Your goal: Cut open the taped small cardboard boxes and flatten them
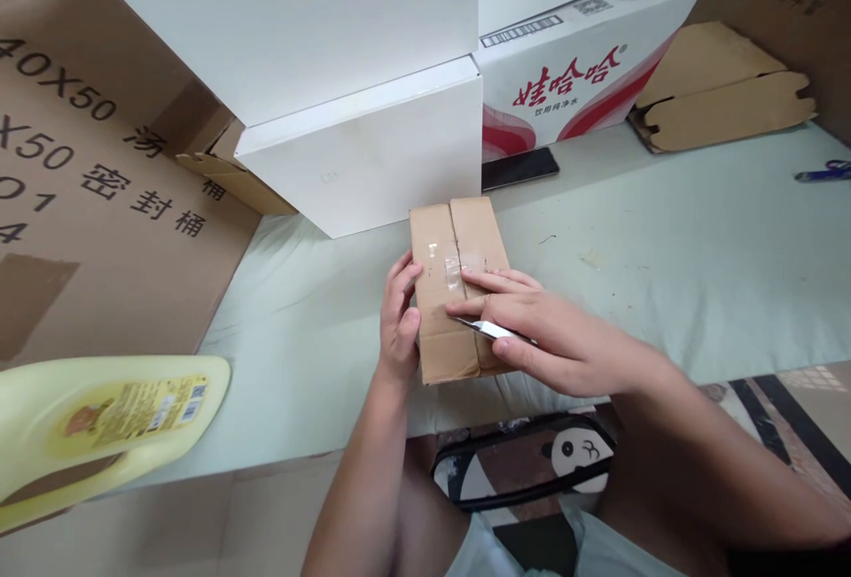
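A small brown cardboard box (pixel 439 342) lies on the pale green cloth, its centre seam facing up with a scrap of clear tape (pixel 452 272) across it. My left hand (pixel 399 320) grips the box along its left side, fingers at the edge and thumb nearer me. In my right hand (pixel 542 324) is a slim white utility knife (pixel 495 330), held between thumb and fingers. Its thin dark tip points left over the box top. The right index and middle fingers stretch out onto the box beside the seam. Part of the knife is hidden by the hand.
White boxes (pixel 372 156) and a red-and-white printed carton (pixel 572 72) stand behind, with a dark phone (pixel 519 169) at their foot. A large carton (pixel 99 169) and yellow bottle (pixel 126 417) are left. Flattened cardboard (pixel 724 112) and a blue pen (pixel 824 173) lie right.
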{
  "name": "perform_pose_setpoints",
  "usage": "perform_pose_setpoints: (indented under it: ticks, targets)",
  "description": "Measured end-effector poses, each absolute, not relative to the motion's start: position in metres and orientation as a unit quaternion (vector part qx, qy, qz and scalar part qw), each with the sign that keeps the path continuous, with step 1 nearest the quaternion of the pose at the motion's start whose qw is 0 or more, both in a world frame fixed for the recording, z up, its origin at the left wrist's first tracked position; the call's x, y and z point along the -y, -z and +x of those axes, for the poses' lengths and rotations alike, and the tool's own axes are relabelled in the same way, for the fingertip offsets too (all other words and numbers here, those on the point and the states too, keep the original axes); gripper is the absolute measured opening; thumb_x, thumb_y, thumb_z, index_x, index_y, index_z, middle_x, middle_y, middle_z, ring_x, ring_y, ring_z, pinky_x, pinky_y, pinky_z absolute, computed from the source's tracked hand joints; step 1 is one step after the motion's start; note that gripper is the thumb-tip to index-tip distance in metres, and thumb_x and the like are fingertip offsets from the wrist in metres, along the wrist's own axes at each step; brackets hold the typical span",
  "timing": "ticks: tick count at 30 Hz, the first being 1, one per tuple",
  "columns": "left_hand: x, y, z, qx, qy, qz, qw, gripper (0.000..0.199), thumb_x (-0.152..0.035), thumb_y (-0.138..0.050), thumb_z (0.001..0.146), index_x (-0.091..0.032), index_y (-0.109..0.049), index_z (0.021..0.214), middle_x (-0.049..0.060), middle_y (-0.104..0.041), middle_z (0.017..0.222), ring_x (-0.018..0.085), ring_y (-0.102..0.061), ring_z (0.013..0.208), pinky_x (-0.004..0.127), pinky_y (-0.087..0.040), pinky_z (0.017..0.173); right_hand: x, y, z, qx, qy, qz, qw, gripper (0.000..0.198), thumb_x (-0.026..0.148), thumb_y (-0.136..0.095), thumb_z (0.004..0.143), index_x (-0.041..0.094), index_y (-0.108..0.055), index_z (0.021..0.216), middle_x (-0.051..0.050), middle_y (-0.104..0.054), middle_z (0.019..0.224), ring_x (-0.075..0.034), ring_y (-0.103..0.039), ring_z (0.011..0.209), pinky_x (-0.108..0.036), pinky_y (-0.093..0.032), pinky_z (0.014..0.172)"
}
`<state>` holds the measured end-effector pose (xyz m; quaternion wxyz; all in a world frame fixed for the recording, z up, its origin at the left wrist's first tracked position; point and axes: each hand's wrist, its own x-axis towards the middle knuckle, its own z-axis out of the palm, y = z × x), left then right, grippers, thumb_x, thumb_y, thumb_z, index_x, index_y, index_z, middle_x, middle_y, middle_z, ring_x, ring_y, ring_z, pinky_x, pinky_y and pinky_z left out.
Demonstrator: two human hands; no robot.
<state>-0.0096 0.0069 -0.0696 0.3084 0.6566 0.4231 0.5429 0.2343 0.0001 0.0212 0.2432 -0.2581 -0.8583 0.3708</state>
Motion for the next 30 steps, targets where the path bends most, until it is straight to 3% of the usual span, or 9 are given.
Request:
perform_pose_setpoints:
  ticks: [6,16,25,30]
  targets:
    - [-0.0068,0.0719,-0.0081,-0.403,-0.556,0.651,0.323,0.051,-0.061,-0.047,0.101,-0.032,-0.062,0.140,0.009,-0.051,0.158,0.034,-0.048,0.149,0.050,-0.052,0.112,0.0004,-0.0225,0.2343,0.849,-0.374,-0.258,0.269,0.030,0.035,-0.045,0.107,0.018,-0.069,0.101,-0.013,-0.071,0.142,-0.034,-0.038,0.158,-0.058,-0.036,0.124]
    - [-0.0052,0.0757,-0.0044,-0.408,-0.572,0.635,0.322,0.050,-0.061,-0.046,0.100,-0.034,-0.062,0.140,0.007,-0.052,0.156,0.033,-0.052,0.145,0.046,-0.054,0.109,-0.0021,-0.0156,0.2343,0.841,-0.373,-0.240,0.309,0.018,0.030,-0.049,0.106,0.020,-0.063,0.101,-0.012,-0.074,0.136,-0.031,-0.049,0.152,-0.052,-0.038,0.122]
    - [-0.0041,0.0725,-0.0031,-0.400,-0.575,0.633,0.330,0.048,-0.061,-0.048,0.101,-0.036,-0.063,0.139,0.006,-0.053,0.154,0.034,-0.052,0.145,0.050,-0.054,0.110,-0.0027,-0.0167,0.2359,0.841,-0.382,-0.241,0.299,0.018,0.030,-0.051,0.105,0.020,-0.064,0.097,-0.012,-0.074,0.137,-0.030,-0.048,0.153,-0.052,-0.037,0.124]
    - [-0.0064,0.0768,-0.0018,-0.352,-0.583,0.649,0.339,0.055,-0.069,-0.054,0.096,-0.036,-0.059,0.140,0.006,-0.036,0.170,0.037,-0.031,0.160,0.058,-0.039,0.123,-0.0020,-0.0190,0.2357,0.841,-0.379,-0.245,0.298,0.017,0.030,-0.053,0.104,0.020,-0.065,0.099,-0.013,-0.074,0.136,-0.032,-0.047,0.153,-0.056,-0.037,0.124]
